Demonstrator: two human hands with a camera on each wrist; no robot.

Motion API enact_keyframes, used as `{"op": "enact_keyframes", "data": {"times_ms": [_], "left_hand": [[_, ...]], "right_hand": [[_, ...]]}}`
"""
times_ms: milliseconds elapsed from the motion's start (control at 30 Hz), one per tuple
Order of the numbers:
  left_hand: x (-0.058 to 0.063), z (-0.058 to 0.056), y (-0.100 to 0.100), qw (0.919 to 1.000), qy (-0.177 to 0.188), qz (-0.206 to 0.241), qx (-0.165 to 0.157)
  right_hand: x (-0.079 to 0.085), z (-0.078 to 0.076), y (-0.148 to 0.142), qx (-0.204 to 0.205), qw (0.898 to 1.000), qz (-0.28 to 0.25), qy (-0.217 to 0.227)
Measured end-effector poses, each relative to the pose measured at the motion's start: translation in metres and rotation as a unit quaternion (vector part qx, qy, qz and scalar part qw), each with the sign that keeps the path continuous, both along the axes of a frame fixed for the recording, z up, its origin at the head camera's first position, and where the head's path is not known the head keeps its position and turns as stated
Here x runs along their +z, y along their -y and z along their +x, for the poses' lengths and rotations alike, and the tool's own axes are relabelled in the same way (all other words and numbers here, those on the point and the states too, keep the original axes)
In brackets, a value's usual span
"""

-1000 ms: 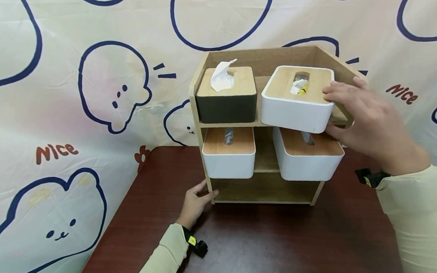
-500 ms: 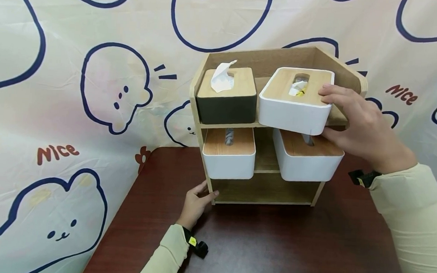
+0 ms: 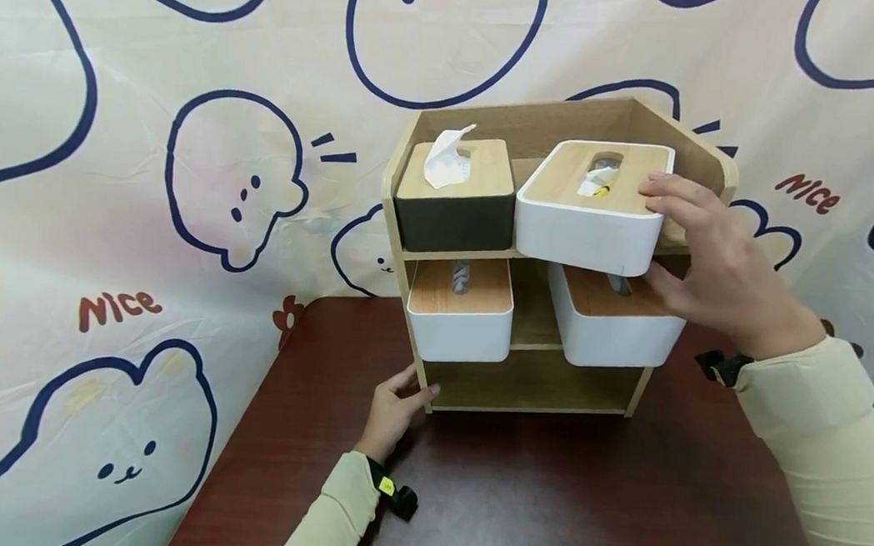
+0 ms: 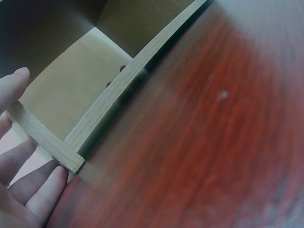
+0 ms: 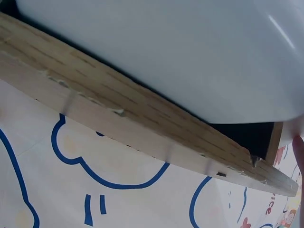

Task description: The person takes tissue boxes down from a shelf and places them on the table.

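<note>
A wooden shelf rack (image 3: 539, 131) stands on the table, tilted in the head view. My left hand (image 3: 391, 412) grips the lower end of its left side panel (image 4: 45, 135), thumb inside and fingers outside. My right hand (image 3: 731, 262) holds the right front corner of a white tissue box (image 3: 583, 238) with a light wooden lid, fingers on the lid and thumb low at the front. This box sits skewed on the top tier, its front corner jutting past the shelf edge. Beside it is a dark green tissue box (image 3: 455, 224) with a tissue sticking out.
On the middle tier, two white tissue boxes with brown lids, one left (image 3: 459, 337) and one right (image 3: 619, 343), jut out at the front. The bottom board (image 3: 531, 383) is below. A cartoon-printed cloth (image 3: 256, 36) hangs behind the dark red table (image 3: 543, 497).
My right hand has shifted left and slightly down with the white tissue box, whose near end has moved toward the dark green box. My left hand has stayed on the side panel.
</note>
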State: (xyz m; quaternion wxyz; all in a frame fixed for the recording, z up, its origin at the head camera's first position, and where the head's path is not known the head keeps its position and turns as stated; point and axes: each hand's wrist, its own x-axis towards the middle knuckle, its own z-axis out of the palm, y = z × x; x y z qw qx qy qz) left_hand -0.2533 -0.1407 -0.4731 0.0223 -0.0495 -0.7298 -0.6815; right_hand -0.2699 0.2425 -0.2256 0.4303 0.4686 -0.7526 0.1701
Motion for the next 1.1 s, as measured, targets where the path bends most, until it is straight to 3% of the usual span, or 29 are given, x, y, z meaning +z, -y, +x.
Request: {"op": "enact_keyframes", "data": {"times_ms": [167, 400, 833, 1100], "left_hand": [[-0.005, 0.0, 0.0, 1.0, 0.0, 0.001, 0.001], [-0.032, -0.017, 0.005, 0.9999, 0.001, 0.005, 0.01], [-0.033, -0.019, 0.005, 0.9996, -0.022, 0.005, 0.017], [-0.032, -0.019, 0.004, 0.9997, -0.019, 0.016, 0.007]], "right_hand": [[-0.001, 0.002, 0.0, -0.009, 1.0, 0.016, -0.009], [0.003, 0.008, 0.003, -0.026, 0.999, 0.041, -0.017], [0.016, 0.017, 0.007, -0.035, 0.996, 0.046, -0.075], [0.025, 0.023, 0.012, 0.001, 0.992, 0.041, -0.119]]}}
